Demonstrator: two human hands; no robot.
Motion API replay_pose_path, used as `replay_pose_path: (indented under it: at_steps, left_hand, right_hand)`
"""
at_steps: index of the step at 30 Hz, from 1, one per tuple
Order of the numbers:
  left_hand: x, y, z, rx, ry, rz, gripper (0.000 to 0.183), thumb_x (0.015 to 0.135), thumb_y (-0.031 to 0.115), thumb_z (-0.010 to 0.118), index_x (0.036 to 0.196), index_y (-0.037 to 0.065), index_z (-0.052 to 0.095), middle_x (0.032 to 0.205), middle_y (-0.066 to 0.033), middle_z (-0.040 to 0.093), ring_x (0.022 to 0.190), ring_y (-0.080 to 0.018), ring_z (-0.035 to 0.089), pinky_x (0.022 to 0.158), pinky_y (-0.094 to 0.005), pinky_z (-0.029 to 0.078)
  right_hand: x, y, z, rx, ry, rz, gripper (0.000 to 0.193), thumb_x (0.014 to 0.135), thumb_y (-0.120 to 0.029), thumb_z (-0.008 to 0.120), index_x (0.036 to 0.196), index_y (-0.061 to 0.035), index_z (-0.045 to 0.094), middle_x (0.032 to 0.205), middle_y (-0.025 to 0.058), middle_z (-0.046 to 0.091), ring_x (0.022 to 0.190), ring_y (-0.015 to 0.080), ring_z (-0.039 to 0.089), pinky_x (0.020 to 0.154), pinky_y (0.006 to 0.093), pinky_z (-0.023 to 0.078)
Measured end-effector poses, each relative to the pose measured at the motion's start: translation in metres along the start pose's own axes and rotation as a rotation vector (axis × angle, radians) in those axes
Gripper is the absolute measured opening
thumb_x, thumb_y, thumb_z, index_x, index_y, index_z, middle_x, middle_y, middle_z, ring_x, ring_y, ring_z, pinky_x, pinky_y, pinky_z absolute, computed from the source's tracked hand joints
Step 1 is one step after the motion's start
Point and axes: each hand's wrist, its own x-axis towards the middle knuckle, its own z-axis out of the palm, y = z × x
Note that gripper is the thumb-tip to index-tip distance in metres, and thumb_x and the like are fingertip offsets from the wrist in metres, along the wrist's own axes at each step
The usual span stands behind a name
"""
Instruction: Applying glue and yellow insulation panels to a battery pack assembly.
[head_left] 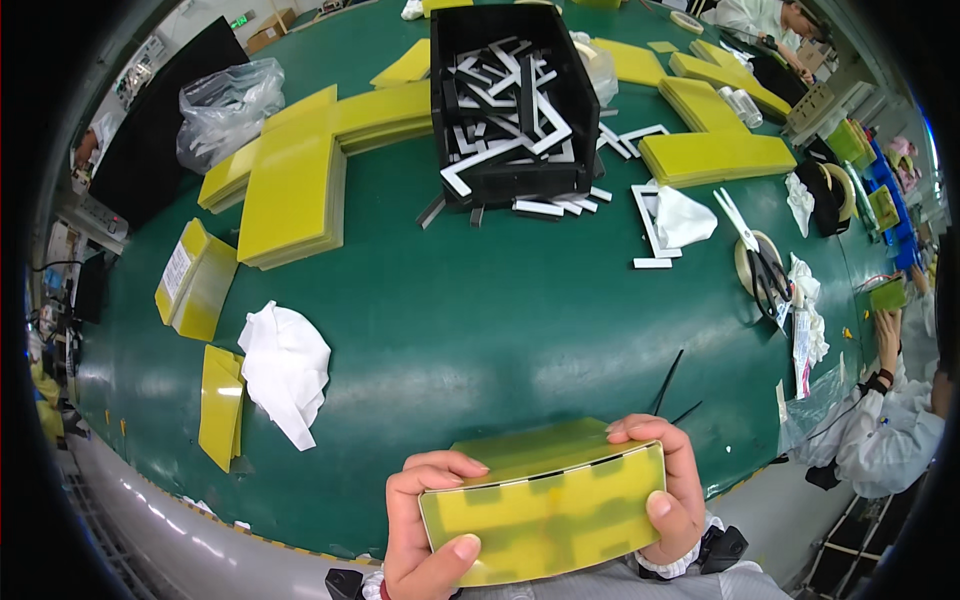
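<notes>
Yellow block | held up at the near side of the bench | left fingers and right fingers clamped on its two ends | seems light, stiff, a bit slippery; corners might chip | best hold: both short ends

Bright indoor light spreads pale glare across the table; the middle looks sharp, straight edges bow outward, corners are black.
</notes>
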Motion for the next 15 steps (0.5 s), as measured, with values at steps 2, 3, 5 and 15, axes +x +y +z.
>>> replay_pose_path:
  at_steps: [2,3,5,15]
  left_hand:
    - [-0.003,-0.001,0.002,-0.017,0.044,0.026,0.053,0.082,0.021,0.062,0.125,0.001,0.037,0.129,-0.0185,0.040,0.111,-0.0216,0.044,0.098,-0.0357,0.035]
    - [-0.003,-0.001,0.003,-0.029,0.081,0.072,0.052,0.083,0.025,0.064,0.123,0.000,0.043,0.127,-0.0187,0.045,0.111,-0.0237,0.048,0.098,-0.0365,0.037]
    - [-0.007,0.005,0.007,-0.001,0.165,0.052,0.052,0.078,0.023,0.065,0.119,0.001,0.041,0.122,-0.0187,0.043,0.109,-0.0244,0.046,0.098,-0.0382,0.037]
    - [0.003,0.000,0.005,-0.068,0.058,0.051,0.050,0.081,0.016,0.055,0.125,0.001,0.035,0.125,-0.0175,0.040,0.111,-0.0210,0.042,0.100,-0.0361,0.034]
  right_hand:
    - [0.000,0.005,-0.002,0.020,-0.028,-0.033,0.057,0.084,-0.030,0.057,0.126,0.0040,0.039,0.124,0.0192,0.043,0.116,0.0259,0.042,0.102,0.0394,0.032]
    - [0.001,0.007,-0.002,0.038,-0.060,-0.087,0.056,0.086,-0.028,0.054,0.128,0.0054,0.038,0.125,0.0212,0.043,0.116,0.0261,0.043,0.101,0.0387,0.033]
    - [0.002,0.006,0.002,0.064,-0.061,-0.085,0.057,0.086,-0.030,0.055,0.127,0.0056,0.038,0.124,0.0211,0.043,0.115,0.0259,0.043,0.101,0.0384,0.033]
    - [0.001,-0.001,0.007,0.135,0.042,0.039,0.060,0.085,-0.029,0.054,0.133,0.0037,0.036,0.129,0.0172,0.046,0.119,0.0219,0.046,0.102,0.0353,0.037]
